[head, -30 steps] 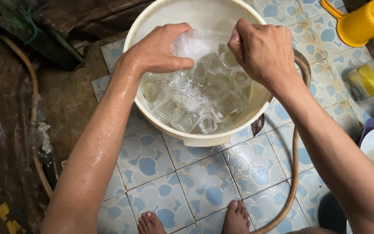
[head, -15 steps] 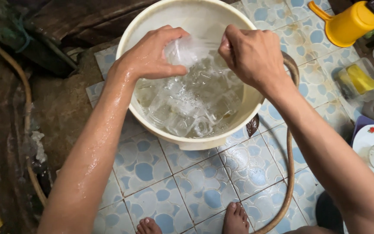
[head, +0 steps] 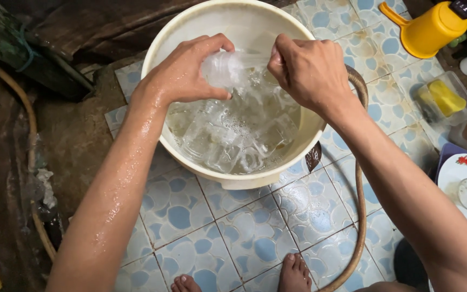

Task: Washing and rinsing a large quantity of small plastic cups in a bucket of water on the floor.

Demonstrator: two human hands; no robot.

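Lifting clear of the water since the earlier frame, the clear glass (head: 225,67) is being gripped by the left hand (head: 190,73) over the cream basin (head: 190,157) while the right hand (head: 309,70), fingers pinched together, is scrubbing its mouth so drips fall back in.

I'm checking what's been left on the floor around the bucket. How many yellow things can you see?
2. A yellow jug stands on the tiles at top right; a yellow sponge-like piece lies in a clear container below it. Yellowish scraps at the bottom-left edge are too cut off to tell.

Yellow jug (head: 431,30), hose (head: 359,178), flowered plate (head: 455,170)
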